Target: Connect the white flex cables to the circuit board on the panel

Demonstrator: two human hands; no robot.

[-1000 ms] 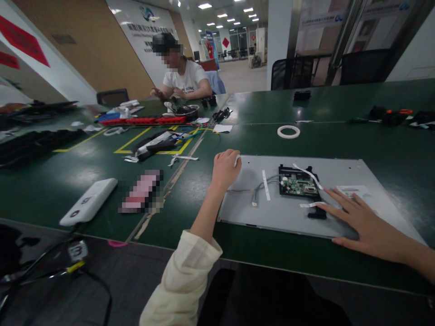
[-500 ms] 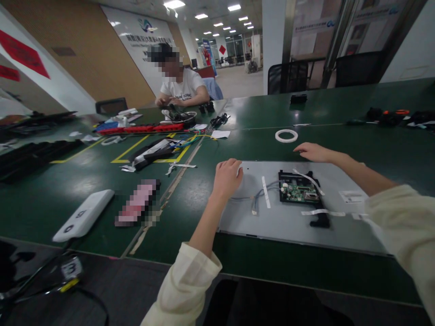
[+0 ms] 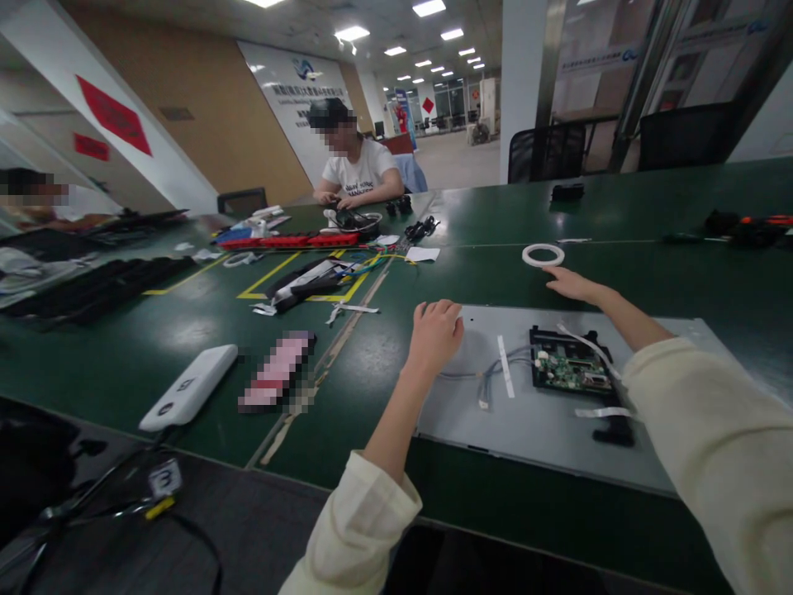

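Observation:
A grey metal panel (image 3: 455,413) lies flat on the green table. It bears a green circuit board (image 3: 567,369) in a black bracket, thin grey cables (image 3: 492,372) and several white tape strips (image 3: 506,366). At the panel's far left corner, my left hand (image 3: 437,335) is closed with curled fingers. A small white bit shows between its thumb and forefinger, too small to name. Beyond the panel's far edge, my right hand (image 3: 576,287) reaches out with fingers stretched. Its fingertips are close to the near rim of a white tape roll (image 3: 543,255); contact is unclear. My right sleeve hides part of the panel.
To the left are a white power bank (image 3: 189,388) with a cable and a blurred pink phone-like object (image 3: 277,372). Farther off are a black pouch (image 3: 310,283), red power strips (image 3: 291,240) and a seated person (image 3: 359,173). Another person (image 3: 62,202) sits far left.
My right hand has left the panel beside the board and moved away from me to the tape roll. My left hand has stayed at the corner. The view has turned slightly left.

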